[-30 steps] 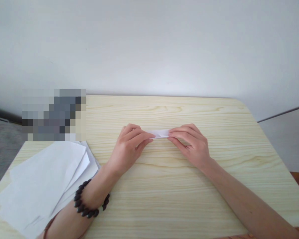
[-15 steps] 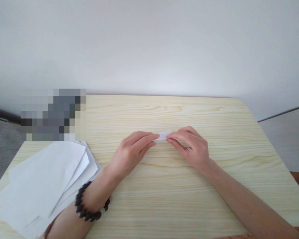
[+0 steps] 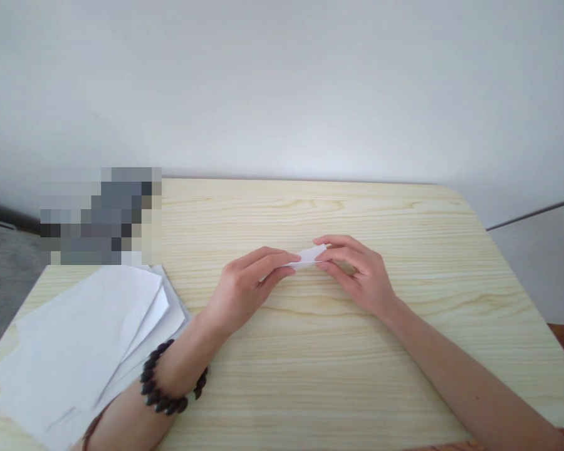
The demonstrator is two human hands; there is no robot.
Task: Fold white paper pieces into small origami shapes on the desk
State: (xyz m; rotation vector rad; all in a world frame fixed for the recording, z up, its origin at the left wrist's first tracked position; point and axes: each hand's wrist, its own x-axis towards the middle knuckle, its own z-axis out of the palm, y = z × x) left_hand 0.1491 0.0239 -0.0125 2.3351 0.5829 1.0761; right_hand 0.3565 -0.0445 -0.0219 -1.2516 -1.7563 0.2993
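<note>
A small folded white paper strip (image 3: 310, 256) lies near the middle of the light wooden table (image 3: 338, 376). My left hand (image 3: 247, 285), with a dark bead bracelet on its wrist, pinches the strip's left end with fingers pressed together. My right hand (image 3: 355, 272) pinches the right end between thumb and fingers and lifts that end slightly. Most of the strip is covered by my fingers; only a short white piece shows between them.
A loose stack of white paper sheets (image 3: 84, 338) lies on the table's left front part. A blurred-out patch (image 3: 101, 216) sits at the back left. A pale wall rises behind the table's far edge.
My hands have drawn closer together along the strip, so less paper shows between them. The right end of the strip has tipped up a little.
</note>
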